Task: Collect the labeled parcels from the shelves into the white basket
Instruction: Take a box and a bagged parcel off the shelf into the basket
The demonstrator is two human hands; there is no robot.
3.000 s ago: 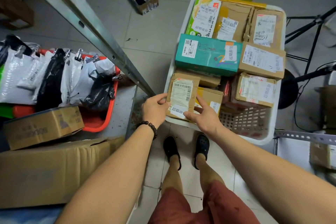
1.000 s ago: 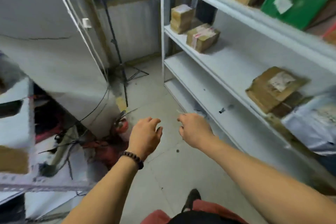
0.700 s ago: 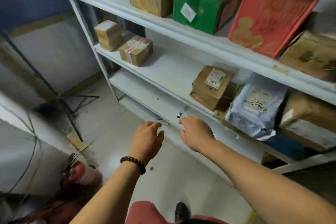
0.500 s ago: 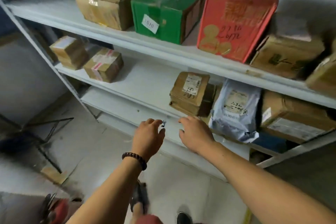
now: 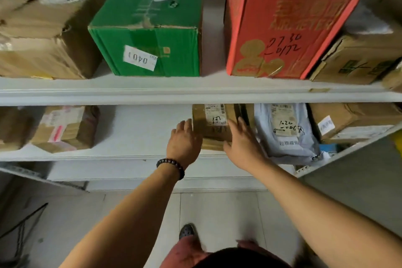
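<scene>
The fingers (image 5: 185, 123) of the left hand (image 5: 183, 141) are straight and loosely spread at the left edge of a labeled brown parcel (image 5: 214, 129). Those of the right hand (image 5: 243, 143) lie straight along its right side. Neither hand curls round it. The parcel sits on the lower shelf (image 5: 134, 135), just beside a grey mailer bag (image 5: 285, 137) on its right. A beaded bracelet (image 5: 171, 164) circles the left wrist. On the upper shelf (image 5: 195, 93) stand a green box (image 5: 150, 28) and a red box (image 5: 280, 24).

The red box (image 5: 282, 28) reads "AIRMETER"; the green box (image 5: 148, 17) is stickered "0401".
</scene>
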